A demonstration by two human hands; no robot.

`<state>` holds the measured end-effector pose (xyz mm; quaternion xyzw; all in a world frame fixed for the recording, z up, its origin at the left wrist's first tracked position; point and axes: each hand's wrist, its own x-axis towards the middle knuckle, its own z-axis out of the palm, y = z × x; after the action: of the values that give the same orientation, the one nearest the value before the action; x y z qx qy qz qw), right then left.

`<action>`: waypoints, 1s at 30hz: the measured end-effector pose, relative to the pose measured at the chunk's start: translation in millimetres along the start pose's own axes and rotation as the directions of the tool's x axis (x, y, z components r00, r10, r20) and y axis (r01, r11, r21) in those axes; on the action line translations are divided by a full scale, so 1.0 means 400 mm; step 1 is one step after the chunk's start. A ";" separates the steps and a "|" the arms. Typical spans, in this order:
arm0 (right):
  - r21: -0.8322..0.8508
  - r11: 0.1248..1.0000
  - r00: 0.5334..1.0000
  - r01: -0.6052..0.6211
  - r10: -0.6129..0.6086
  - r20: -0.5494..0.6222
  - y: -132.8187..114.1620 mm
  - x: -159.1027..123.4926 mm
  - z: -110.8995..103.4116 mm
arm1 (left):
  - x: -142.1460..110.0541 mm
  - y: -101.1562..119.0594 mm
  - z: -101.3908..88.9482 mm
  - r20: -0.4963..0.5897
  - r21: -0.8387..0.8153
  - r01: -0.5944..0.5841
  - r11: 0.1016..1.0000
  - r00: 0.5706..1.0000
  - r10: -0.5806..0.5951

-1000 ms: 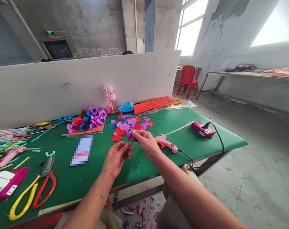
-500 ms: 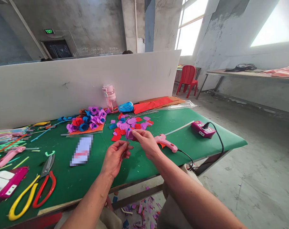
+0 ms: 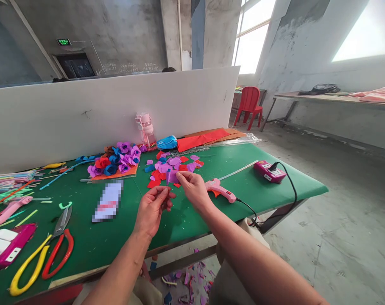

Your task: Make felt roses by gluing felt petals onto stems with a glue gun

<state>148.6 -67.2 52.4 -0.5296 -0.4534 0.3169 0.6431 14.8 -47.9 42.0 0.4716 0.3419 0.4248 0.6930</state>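
My right hand pinches a small purple foam piece just above the green table. My left hand is closed in a pinch just below and left of it, holding something thin that I cannot make out. Both hands hover in front of a scatter of purple and red foam cutouts. A pink glue gun lies just right of my right hand, its cord running off the table edge.
Finished foam flowers sit on an orange sheet. Yellow scissors and red scissors lie at the left front. A pink power strip, a pink bottle, a white partition and a red chair are also in view.
My right hand has lifted the purple piece slightly up and left, turning it flatter toward me. My left hand has stayed in its pinch below.
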 end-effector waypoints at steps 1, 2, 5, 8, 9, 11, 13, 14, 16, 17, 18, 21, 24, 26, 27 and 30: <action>-0.006 1.000 1.000 0.006 -0.005 0.005 -0.001 -0.002 0.001 | 0.000 0.000 0.002 0.004 -0.001 0.000 1.000 1.000 0.000; -0.003 1.000 1.000 0.005 -0.005 0.013 -0.001 -0.003 0.003 | 0.000 -0.001 0.005 0.009 -0.002 0.004 1.000 1.000 -0.004; 0.060 0.998 0.999 -0.025 0.023 0.040 -0.006 -0.007 0.007 | 0.000 -0.002 0.010 0.017 -0.003 0.012 1.000 1.000 -0.012; 0.182 0.981 0.995 -0.071 0.058 0.075 -0.012 -0.010 0.010 | 0.000 -0.003 0.011 0.015 0.002 0.011 1.000 1.000 -0.011; 0.218 0.972 0.994 -0.082 0.064 0.086 -0.014 -0.010 0.010 | 0.000 -0.003 0.011 0.015 0.005 0.012 1.000 1.000 -0.012; 0.270 0.958 0.992 -0.094 0.067 0.107 -0.016 -0.011 0.010 | 0.001 -0.005 0.009 0.015 0.011 0.012 1.000 1.000 -0.012; 0.289 0.952 0.991 -0.099 0.066 0.120 -0.018 -0.012 0.010 | 0.001 -0.005 0.008 0.015 0.013 0.011 1.000 1.000 -0.011; 0.292 0.951 0.990 -0.102 0.068 0.124 -0.019 -0.013 0.009 | 0.001 -0.005 0.008 0.015 0.012 0.009 1.000 1.000 -0.009; 0.291 0.950 0.989 -0.109 0.075 0.128 -0.020 -0.014 0.009 | 0.000 -0.004 0.009 0.012 0.012 0.007 1.000 1.000 -0.007; 0.289 0.951 0.989 -0.112 0.078 0.129 -0.021 -0.015 0.008 | -0.001 -0.003 0.010 0.010 0.012 0.008 1.000 1.000 -0.008; 0.287 0.951 0.988 -0.115 0.081 0.130 -0.021 -0.015 0.008 | -0.001 -0.002 0.011 0.008 0.012 0.009 1.000 1.000 -0.009; 0.276 0.954 0.988 -0.118 0.086 0.126 -0.023 -0.016 0.007 | -0.001 -0.001 0.012 0.006 0.011 0.017 1.000 1.000 -0.017; 0.286 0.952 0.988 -0.111 0.074 0.136 -0.025 -0.016 0.007 | 0.000 -0.004 0.010 -0.001 -0.004 0.022 1.000 1.000 -0.022; 0.311 0.942 0.986 -0.123 0.082 0.143 -0.027 -0.015 0.007 | 0.002 -0.007 0.009 -0.001 -0.024 0.023 0.999 1.000 -0.023; 0.322 0.937 0.985 -0.137 0.095 0.143 -0.029 -0.016 0.008 | 0.003 -0.008 0.008 0.000 -0.036 0.024 0.999 1.000 -0.024; 0.323 0.930 0.979 -0.178 0.133 0.156 -0.034 -0.019 0.010 | 0.007 -0.013 0.006 -0.002 -0.075 0.024 0.997 1.000 -0.024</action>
<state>141.1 -75.7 63.7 -0.4248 -0.3907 0.4735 0.6654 19.5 -47.4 37.7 0.4405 0.3324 0.4296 0.7148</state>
